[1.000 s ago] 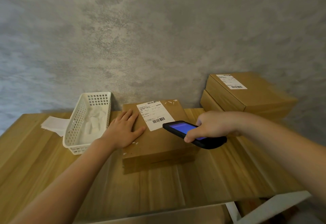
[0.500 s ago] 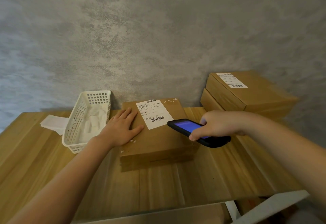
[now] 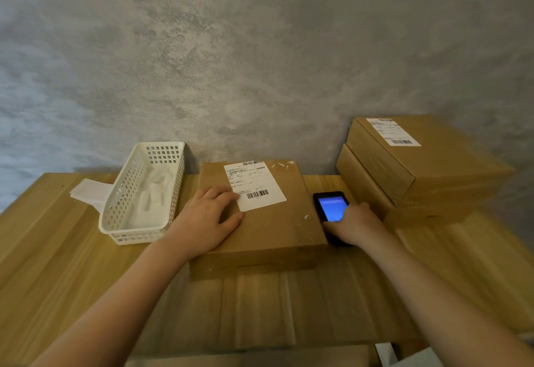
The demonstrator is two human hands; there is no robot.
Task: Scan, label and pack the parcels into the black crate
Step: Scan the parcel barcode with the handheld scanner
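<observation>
A flat brown parcel lies in the middle of the wooden counter, with a white shipping label on its top. The left hand rests flat on the left part of the parcel; its grip is apart, the fingers are straight and the fingertips touch the left edge of the label. Just beside the right edge of the parcel, a black handheld scanner with a lit blue screen is on the counter. The right hand holds its near end, the grip clamped around it. To the right, two more parcels stand in a stack against the grey wall. On the left, a white plastic basket stands next to some white paper sheets. The black crate is not visible.
</observation>
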